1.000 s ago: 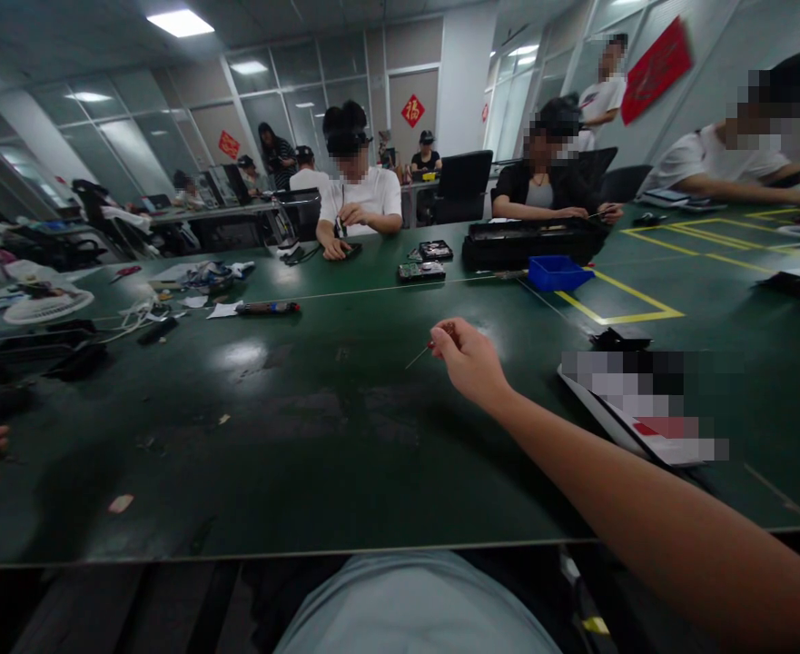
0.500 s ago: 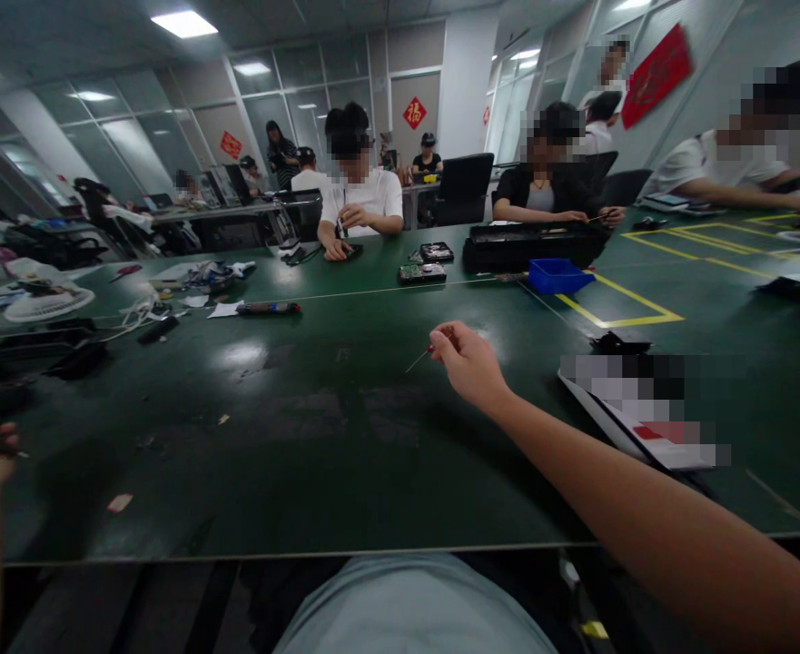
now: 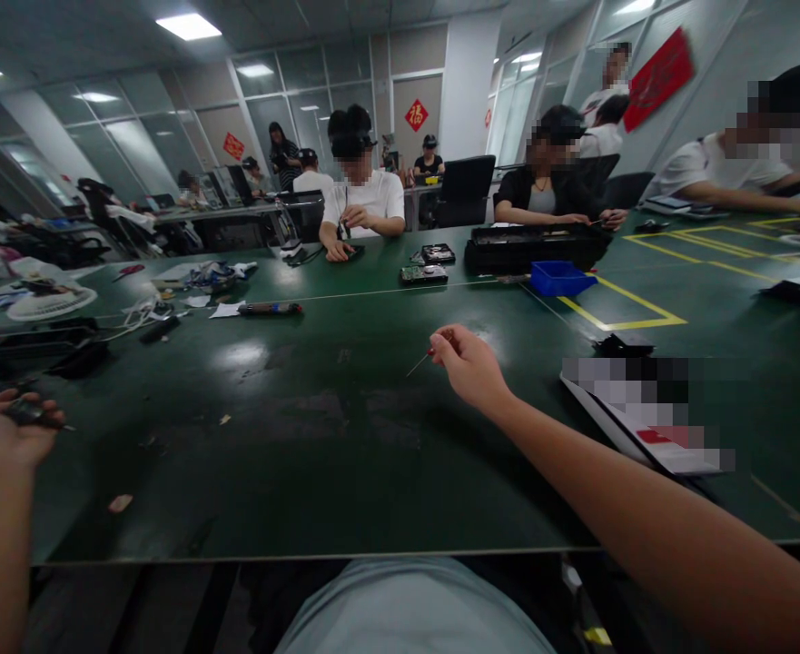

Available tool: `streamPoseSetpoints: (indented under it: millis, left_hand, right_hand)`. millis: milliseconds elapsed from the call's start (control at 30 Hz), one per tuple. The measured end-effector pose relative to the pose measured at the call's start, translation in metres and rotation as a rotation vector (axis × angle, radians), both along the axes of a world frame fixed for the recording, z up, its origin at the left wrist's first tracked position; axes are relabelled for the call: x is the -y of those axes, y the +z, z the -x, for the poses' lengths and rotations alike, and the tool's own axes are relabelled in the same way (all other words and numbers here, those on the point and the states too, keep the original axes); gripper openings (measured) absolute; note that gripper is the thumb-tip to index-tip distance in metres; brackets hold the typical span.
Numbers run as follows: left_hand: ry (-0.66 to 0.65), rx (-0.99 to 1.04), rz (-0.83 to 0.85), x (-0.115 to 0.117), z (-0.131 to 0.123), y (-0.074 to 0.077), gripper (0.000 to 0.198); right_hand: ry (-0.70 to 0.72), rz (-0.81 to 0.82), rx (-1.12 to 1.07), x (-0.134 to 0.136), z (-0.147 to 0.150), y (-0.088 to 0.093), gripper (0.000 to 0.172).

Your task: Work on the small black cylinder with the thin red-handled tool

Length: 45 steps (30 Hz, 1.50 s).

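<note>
With right grip closed on one thin tool, left grip on one dark tool, nearer than blue bin; green table, office.

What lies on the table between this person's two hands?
In the head view, a small pale scrap and indistinct dark bits lie on the green tabletop between the left hand and right hand; dark patches mark it too.

Read 福 on red diamond sign, far beyond right hand. Illegible: second red diamond, far off between right hand and left hand; red banner, beyond and right of both.
</note>
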<state>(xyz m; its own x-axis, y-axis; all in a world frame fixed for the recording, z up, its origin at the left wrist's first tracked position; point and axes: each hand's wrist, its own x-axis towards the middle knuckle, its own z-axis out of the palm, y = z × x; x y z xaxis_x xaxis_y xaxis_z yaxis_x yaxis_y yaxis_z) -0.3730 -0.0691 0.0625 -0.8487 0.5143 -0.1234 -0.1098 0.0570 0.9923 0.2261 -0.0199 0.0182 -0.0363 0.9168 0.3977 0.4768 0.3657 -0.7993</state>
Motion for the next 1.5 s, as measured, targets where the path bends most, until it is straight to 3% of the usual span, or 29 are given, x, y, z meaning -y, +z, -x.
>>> streamPoseSetpoints:
  millis: [100,167,400,733,867,1000,1167,1333,1500]
  left_hand:
    - [0.064,0.062,-0.113,-0.011,-0.045,0.011,0.02]
    - [0.022,0.086,-0.137,-0.019,-0.073,0.017,0.024]
    - [-0.371,0.209,-0.272,-0.048,-0.154,0.021,0.032]
    - [-0.818,0.29,-0.244,-0.07,-0.298,0.004,0.035]
    - [-1.016,0.366,-0.213,-0.066,-0.341,0.0,0.038]
    - [-1.123,0.421,-0.202,-0.06,-0.372,-0.01,0.039]
    - [-1.182,0.142,-0.239,-0.052,-0.393,-0.036,0.029]
    - [-1.265,-0.383,-0.158,-0.049,-0.394,-0.057,0.055]
    - [-1.296,-0.778,-0.071,-0.05,-0.39,-0.059,0.03]
  right_hand:
    - [-0.008,0.026,0.01,0.002,0.001,0.002,0.026]
    - [-0.012,0.034,0.013,0.003,0.002,0.004,0.026]
    - [-0.002,0.036,0.004,-0.001,0.001,-0.001,0.027]
    - [0.003,0.042,-0.014,-0.002,0.001,-0.004,0.028]
    - [0.002,0.05,-0.01,-0.001,0.002,-0.002,0.028]
    - [-0.005,0.044,-0.011,-0.002,0.002,-0.004,0.028]
    - [-0.018,0.048,-0.025,-0.001,0.003,-0.002,0.029]
    - [-0.042,0.041,-0.013,0.001,0.004,0.001,0.033]
    - [0.0,-0.044,-0.158,0.001,0.003,0.001,0.028]
